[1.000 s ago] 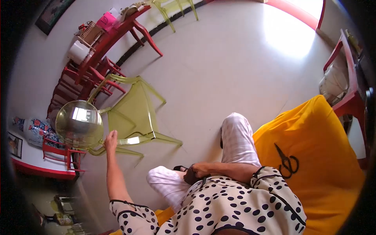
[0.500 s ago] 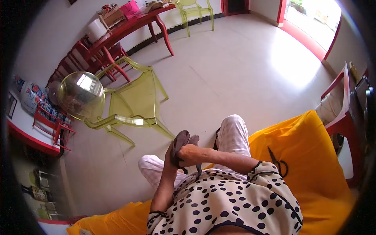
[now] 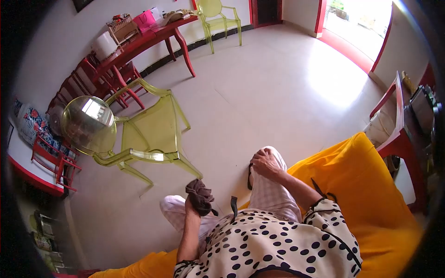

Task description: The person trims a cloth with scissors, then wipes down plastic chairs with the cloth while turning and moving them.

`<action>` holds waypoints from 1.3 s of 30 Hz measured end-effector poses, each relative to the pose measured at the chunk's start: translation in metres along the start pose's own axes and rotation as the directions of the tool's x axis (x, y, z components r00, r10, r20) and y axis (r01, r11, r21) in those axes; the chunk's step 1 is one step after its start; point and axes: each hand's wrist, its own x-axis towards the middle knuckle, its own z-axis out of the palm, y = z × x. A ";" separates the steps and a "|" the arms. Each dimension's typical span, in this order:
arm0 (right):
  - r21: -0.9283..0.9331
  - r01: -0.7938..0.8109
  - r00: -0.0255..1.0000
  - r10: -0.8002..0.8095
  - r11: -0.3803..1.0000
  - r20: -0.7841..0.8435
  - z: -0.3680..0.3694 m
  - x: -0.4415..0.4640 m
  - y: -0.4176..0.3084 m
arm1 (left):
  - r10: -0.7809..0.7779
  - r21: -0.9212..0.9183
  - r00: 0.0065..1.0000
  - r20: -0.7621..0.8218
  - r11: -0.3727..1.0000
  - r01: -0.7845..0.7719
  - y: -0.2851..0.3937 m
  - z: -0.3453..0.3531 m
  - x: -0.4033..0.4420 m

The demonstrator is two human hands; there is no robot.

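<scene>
One dark brown cloth [image 3: 199, 195] is hanging in a bunch beside the left knee [image 3: 172, 204], beyond the front edge of the yellow cover [image 3: 347, 160]. The left hand [image 3: 189, 206] is holding it from below; folds are masking the fingers, so their exact spacing cannot be told. The material is appearing light, soft and non-fragile, probably offering adequate friction; the gathered lower folds are presenting the firmest grip point. The left forearm is extending forward, wrist below the bundle. The right hand [image 3: 265, 163] is resting palm-down over the right knee, fingers slightly parted and curving, holding no loose item. Scissors [image 3: 332, 197] are lying on the cover beside the right sleeve [image 3: 324, 211].
</scene>
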 end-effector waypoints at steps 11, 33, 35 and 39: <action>0.198 -0.168 0.986 0.161 0.966 0.051 -0.018 0.026 -0.008 | -0.303 -0.135 0.755 -0.581 0.951 0.278 -0.070 -0.014 0.023; 0.122 -0.057 0.855 -0.015 0.991 0.518 0.060 0.010 0.068 | -0.154 0.248 0.709 -0.688 0.869 0.429 -0.101 -0.029 0.062; 0.183 -0.096 0.822 -0.025 0.978 0.568 0.074 -0.003 0.075 | -0.165 0.256 0.681 -0.713 0.844 0.472 -0.082 -0.021 0.075; 0.285 -0.195 0.726 -0.058 0.938 0.685 0.058 0.004 0.075 | -0.174 0.272 0.639 -0.749 0.799 0.537 -0.043 -0.009 0.097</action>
